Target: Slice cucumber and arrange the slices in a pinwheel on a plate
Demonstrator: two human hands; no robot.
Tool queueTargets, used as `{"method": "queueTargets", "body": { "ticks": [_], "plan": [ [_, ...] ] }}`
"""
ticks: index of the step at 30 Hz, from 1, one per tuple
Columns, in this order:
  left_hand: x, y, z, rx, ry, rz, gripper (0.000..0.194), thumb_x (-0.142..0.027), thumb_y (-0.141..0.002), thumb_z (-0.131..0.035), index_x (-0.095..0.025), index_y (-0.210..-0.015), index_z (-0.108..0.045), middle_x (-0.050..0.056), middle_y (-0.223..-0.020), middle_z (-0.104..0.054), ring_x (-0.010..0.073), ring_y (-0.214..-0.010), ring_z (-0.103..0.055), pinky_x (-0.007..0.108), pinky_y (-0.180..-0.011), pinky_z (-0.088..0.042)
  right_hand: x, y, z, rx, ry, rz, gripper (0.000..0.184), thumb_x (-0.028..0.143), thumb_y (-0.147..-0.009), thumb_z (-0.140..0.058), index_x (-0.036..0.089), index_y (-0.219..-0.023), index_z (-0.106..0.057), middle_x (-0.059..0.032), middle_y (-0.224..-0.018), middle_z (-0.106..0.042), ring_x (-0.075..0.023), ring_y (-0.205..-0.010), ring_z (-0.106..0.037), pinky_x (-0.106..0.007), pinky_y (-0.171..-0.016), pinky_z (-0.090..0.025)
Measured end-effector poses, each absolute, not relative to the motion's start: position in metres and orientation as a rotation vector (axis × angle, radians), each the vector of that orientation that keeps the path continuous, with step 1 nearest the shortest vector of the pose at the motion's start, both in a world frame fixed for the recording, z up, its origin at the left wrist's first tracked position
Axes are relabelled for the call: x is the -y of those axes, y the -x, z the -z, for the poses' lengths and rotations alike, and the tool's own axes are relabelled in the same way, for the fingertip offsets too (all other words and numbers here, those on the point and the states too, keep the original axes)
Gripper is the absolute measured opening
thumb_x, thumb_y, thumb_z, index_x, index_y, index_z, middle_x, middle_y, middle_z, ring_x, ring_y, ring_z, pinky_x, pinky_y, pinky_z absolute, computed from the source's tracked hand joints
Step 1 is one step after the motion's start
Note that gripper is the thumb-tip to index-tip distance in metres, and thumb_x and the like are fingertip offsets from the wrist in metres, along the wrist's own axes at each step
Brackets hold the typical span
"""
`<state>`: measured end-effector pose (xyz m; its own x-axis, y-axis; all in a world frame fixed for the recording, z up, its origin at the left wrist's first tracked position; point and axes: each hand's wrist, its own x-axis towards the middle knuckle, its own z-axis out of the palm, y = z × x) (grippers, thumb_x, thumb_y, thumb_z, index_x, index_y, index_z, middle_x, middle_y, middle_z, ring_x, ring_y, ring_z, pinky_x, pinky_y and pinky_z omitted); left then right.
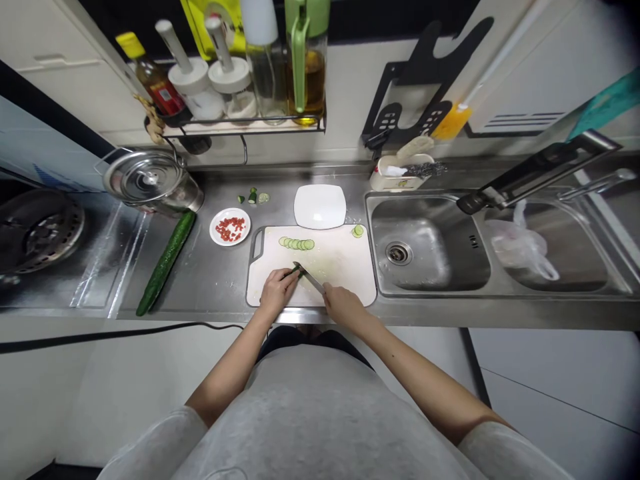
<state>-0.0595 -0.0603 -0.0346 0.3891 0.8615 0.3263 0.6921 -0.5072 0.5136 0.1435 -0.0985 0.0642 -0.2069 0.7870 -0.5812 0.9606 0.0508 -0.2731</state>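
My right hand (pixel 344 305) is closed round the handle of a knife (pixel 313 281), whose blade points up and left across the white cutting board (pixel 340 270). At the blade's tip, my left hand (pixel 278 291) grips a small dark green cucumber piece (pixel 296 268), mostly covered by the fingers. Above the hands, a row of overlapping cucumber slices (pixel 297 244) lies on the board. A few more slices (pixel 357 231) sit in its upper right corner. Behind the board stands a white rectangular plate (pixel 320 207) with nothing visible on it.
A whole cucumber (pixel 167 263) lies at left, beside a small plate (pixel 241 235) of chopped red pieces. Cucumber ends (pixel 253 198) rest behind that plate. A lidded steel pot (pixel 150 183) stands at the back left. The sink (pixel 430 243) adjoins the board's right, with a plastic bag (pixel 523 243) in its second basin.
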Motion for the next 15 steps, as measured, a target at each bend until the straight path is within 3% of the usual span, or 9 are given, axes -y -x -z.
{"method": "queueTargets", "body": {
  "ticks": [15],
  "plan": [
    [0.0575,0.0598,0.0338,-1.348,-2.319,-0.769,0.026,-0.029,-0.092,-0.051,-0.024,-0.11,-0.068,0.007,-0.104,-0.067,0.0187,-0.096,-0.059,0.036,-0.087,-0.051,0.0968,-0.1417,-0.0628,-2.028,-1.73,0.953,0.025,0.011,-0.09,-0.036,0.014,-0.111,-0.049,-0.0136,-0.092,-0.067,-0.0229,-0.09,-0.065,-0.028,-0.071,-0.043]
  ]
}}
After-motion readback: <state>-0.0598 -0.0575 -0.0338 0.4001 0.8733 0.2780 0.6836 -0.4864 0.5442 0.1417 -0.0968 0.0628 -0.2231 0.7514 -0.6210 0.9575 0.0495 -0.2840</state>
